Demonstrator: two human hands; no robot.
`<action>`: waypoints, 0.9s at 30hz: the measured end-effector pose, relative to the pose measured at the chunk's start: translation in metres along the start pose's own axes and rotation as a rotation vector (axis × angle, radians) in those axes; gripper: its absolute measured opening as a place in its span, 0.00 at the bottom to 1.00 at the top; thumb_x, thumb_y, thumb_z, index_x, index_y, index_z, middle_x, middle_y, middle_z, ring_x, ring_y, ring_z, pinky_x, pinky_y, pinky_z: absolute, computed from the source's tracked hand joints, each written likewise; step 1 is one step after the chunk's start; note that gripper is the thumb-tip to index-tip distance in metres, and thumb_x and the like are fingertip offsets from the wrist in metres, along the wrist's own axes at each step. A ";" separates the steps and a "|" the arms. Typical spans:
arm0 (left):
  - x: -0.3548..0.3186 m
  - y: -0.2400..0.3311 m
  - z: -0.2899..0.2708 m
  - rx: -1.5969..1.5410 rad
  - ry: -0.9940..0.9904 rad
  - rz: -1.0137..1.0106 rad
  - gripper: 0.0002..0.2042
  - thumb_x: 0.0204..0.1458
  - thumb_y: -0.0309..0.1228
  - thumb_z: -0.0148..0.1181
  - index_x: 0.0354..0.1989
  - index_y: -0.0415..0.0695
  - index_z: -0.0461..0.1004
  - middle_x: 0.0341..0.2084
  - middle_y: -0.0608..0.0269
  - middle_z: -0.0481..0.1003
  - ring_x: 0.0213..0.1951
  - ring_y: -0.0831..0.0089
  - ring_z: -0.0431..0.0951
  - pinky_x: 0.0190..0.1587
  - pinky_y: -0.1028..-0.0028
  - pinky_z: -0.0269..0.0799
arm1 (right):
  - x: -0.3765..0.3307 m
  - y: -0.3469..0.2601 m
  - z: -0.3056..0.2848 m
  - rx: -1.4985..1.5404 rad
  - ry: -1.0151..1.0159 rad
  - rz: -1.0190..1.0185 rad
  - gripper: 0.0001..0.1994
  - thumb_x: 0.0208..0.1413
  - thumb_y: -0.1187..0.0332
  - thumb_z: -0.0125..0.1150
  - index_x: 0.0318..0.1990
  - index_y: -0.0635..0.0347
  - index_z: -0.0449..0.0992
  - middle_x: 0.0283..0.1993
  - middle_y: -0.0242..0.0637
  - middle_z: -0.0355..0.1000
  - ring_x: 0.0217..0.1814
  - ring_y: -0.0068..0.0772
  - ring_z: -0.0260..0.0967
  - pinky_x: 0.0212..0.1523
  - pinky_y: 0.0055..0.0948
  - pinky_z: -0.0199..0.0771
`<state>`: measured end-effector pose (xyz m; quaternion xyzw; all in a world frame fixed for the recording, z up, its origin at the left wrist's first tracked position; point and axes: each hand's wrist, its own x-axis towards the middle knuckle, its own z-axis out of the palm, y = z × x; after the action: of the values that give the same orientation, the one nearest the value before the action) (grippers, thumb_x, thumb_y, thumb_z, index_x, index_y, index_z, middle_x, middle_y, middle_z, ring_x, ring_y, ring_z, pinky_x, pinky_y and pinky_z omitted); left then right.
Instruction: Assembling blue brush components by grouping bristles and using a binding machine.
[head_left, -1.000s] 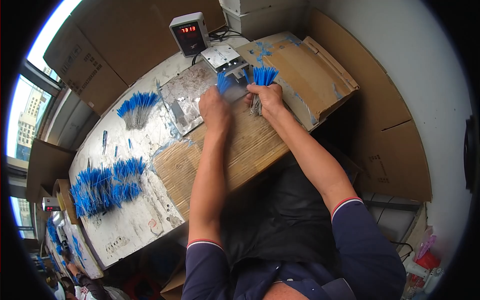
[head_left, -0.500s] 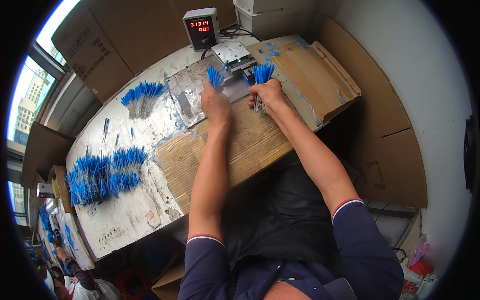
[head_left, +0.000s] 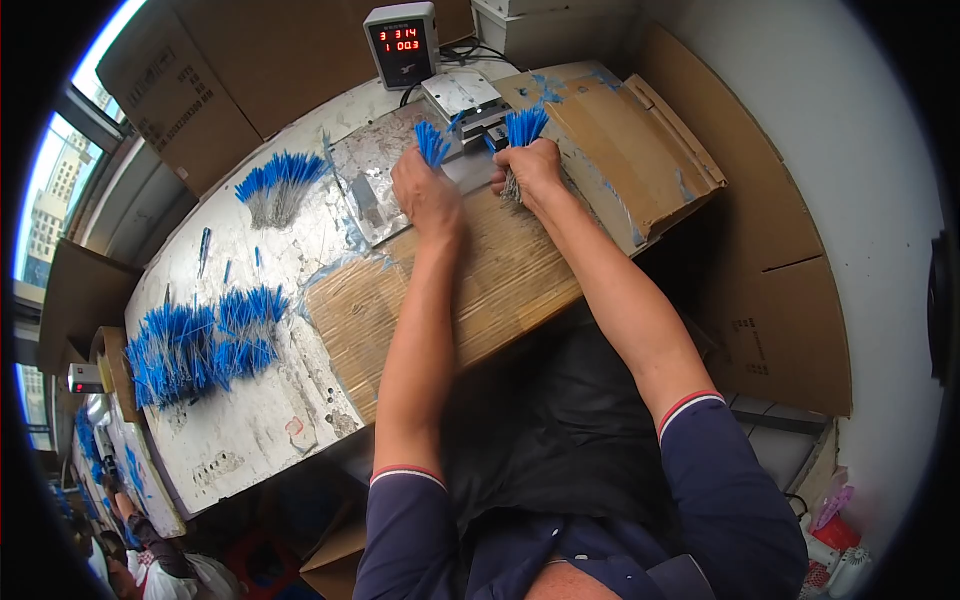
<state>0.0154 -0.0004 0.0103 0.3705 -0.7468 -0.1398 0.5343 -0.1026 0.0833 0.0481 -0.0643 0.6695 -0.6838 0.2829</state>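
My left hand (head_left: 430,200), slightly blurred, is closed round a bundle of thin blue-tipped wires (head_left: 432,143), tips pointing up and away from me. Closed on a second such bundle (head_left: 526,126) is my right hand (head_left: 537,168); pale wire ends hang out below its fingers. Both hands are just in front of a small metal fixture (head_left: 462,97) with a dark slot. A single blue-tipped piece shows at the fixture's front, between the two bundles. Below my hands lies a tape-covered cardboard sheet (head_left: 440,300); a scuffed metal plate (head_left: 372,165) is left of my left hand.
Several heaps of blue-tipped wires (head_left: 205,345) lie on the worn white table (head_left: 270,440), with another bunch (head_left: 280,190) farther back. A counter box with red digits (head_left: 403,45) stands behind the fixture. At right sits a cardboard box (head_left: 625,150). Another person's arm (head_left: 140,525) shows lower left.
The red digits on the counter box have changed. My left hand has shifted slightly left and up; the right hand stays near the fixture with its bundle. The whole view has shifted a little.
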 end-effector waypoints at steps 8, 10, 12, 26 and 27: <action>-0.006 0.004 -0.003 0.025 -0.229 0.019 0.09 0.50 0.24 0.61 0.39 0.41 0.72 0.32 0.47 0.77 0.41 0.46 0.76 0.45 0.52 0.68 | -0.010 0.001 -0.018 0.264 -0.128 0.111 0.03 0.47 0.80 0.62 0.27 0.73 0.75 0.23 0.48 0.74 0.18 0.41 0.75 0.20 0.38 0.80; -0.005 0.004 -0.003 0.023 -0.254 0.019 0.09 0.50 0.24 0.62 0.39 0.41 0.72 0.32 0.47 0.77 0.40 0.46 0.76 0.44 0.52 0.69 | -0.012 0.004 -0.021 0.281 -0.131 0.069 0.04 0.48 0.80 0.64 0.28 0.73 0.75 0.24 0.48 0.75 0.19 0.41 0.75 0.20 0.38 0.81; -0.005 0.004 -0.002 0.023 -0.281 0.018 0.09 0.50 0.24 0.62 0.39 0.41 0.72 0.33 0.47 0.77 0.40 0.46 0.76 0.43 0.52 0.69 | -0.014 0.005 -0.024 0.297 -0.134 0.031 0.04 0.48 0.79 0.65 0.29 0.72 0.76 0.24 0.48 0.75 0.20 0.40 0.76 0.21 0.37 0.81; -0.004 0.010 -0.005 0.014 -0.299 0.025 0.07 0.50 0.25 0.61 0.38 0.41 0.74 0.34 0.47 0.78 0.40 0.47 0.78 0.43 0.52 0.71 | -0.012 -0.001 -0.041 0.186 -0.314 0.086 0.06 0.47 0.79 0.69 0.31 0.70 0.77 0.26 0.46 0.77 0.23 0.37 0.78 0.26 0.34 0.84; -0.004 0.008 -0.005 0.014 -0.295 0.024 0.07 0.50 0.25 0.61 0.38 0.41 0.74 0.34 0.47 0.78 0.40 0.47 0.78 0.43 0.52 0.71 | -0.012 -0.001 -0.041 0.184 -0.318 0.084 0.06 0.47 0.79 0.69 0.31 0.70 0.77 0.26 0.46 0.77 0.23 0.37 0.78 0.26 0.34 0.84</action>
<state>0.0169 0.0094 0.0142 0.3407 -0.8225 -0.1811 0.4178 -0.1119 0.1252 0.0488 -0.1174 0.5532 -0.7110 0.4179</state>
